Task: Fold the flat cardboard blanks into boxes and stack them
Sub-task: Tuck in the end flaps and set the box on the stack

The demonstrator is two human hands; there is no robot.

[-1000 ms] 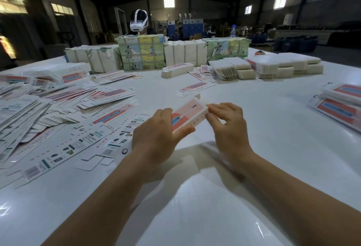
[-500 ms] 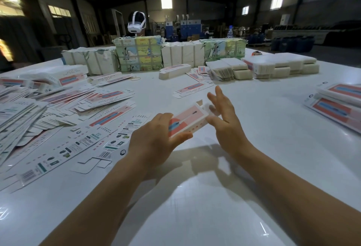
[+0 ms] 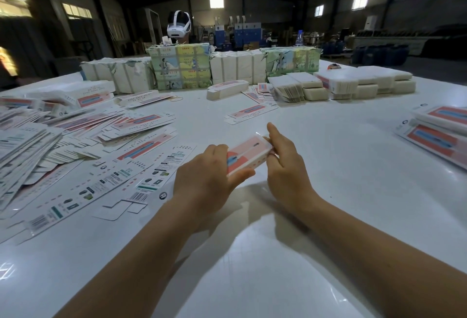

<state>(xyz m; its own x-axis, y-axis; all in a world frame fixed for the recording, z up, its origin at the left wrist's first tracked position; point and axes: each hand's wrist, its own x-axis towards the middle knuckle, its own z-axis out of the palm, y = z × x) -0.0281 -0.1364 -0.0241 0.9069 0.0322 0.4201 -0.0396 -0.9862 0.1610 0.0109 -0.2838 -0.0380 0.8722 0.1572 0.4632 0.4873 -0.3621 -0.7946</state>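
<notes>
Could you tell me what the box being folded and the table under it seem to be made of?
The box looks like thin printed cardboard with a slight sheen: creased edges, pink and blue print. The table looks like a smooth, glossy white top, perhaps laminate, since it mirrors the lights and arms.

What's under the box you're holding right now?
The box is held above the bare white table between the left hand and right hand. Only its shadow and the left thumb show beneath; the fingers behind it are hidden.
</notes>
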